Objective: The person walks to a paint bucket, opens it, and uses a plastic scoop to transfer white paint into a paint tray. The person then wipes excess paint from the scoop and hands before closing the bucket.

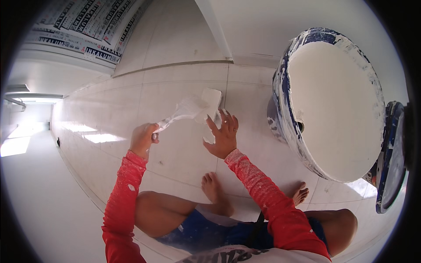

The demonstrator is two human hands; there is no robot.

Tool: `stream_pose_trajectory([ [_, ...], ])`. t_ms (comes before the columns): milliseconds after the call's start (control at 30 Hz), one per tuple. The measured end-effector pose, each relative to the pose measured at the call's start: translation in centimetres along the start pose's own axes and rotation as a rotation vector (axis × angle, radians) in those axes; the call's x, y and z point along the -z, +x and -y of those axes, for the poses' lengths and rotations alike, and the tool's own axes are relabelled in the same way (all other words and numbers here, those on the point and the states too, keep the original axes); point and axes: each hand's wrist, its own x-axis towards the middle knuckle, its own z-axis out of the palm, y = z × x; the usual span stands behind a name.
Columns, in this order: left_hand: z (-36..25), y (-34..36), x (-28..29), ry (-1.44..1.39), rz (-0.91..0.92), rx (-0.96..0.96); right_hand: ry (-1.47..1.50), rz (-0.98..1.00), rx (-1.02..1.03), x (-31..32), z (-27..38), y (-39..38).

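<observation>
My left hand (pixel 144 139) is closed on one end of a thin, whitish, see-through sheet, perhaps plastic film (pixel 175 115). The sheet is twisted narrow at my fist and widens toward the right. Its far end overlaps a white, flat piece with rounded corners (pixel 213 97), whose kind I cannot make out. Just below that piece is my right hand (pixel 224 135), fingers and thumb spread, with white smears on the fingertips. Whether the fingertips touch the sheet or the white piece is unclear. White specks dot both red sleeves.
A large blue bucket (pixel 280 109), its rim smeared white, stands at the right, full of off-white paste (pixel 337 109). Beside it leans a dark blue lid (pixel 391 158). Pale tiles (pixel 175 155) cover the floor, where my bare feet (pixel 215 188) rest. Film-wrapped panels (pixel 83 26) are at the upper left.
</observation>
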Motion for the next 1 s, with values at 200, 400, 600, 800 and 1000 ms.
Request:
stream_pose_trajectory([
  [200, -0.2, -0.8, -0.3, -0.085, 0.089, 0.04, 0.053, -0.007, -0.027, 0.1, 3.0, 2.7],
  [400, -0.1, -1.0, 0.6, -0.083, 0.09, 0.021, -0.149, 0.056, -0.144, -0.4, 1.4, 3.0],
  [600, -0.4, -0.8, 1.1, 0.015, 0.031, -0.071, -0.233, 0.189, -0.132, -1.7, -1.2, 1.5],
  [800, -1.4, -1.5, 0.5, 0.537, -0.057, -0.392, -0.239, 0.209, 0.06, -0.6, -2.5, -1.4],
  [1000, -1.1, -1.6, -0.4, 0.697, -0.138, -0.722, -0.029, -0.013, -0.047, 1.4, 0.0, 2.3],
])
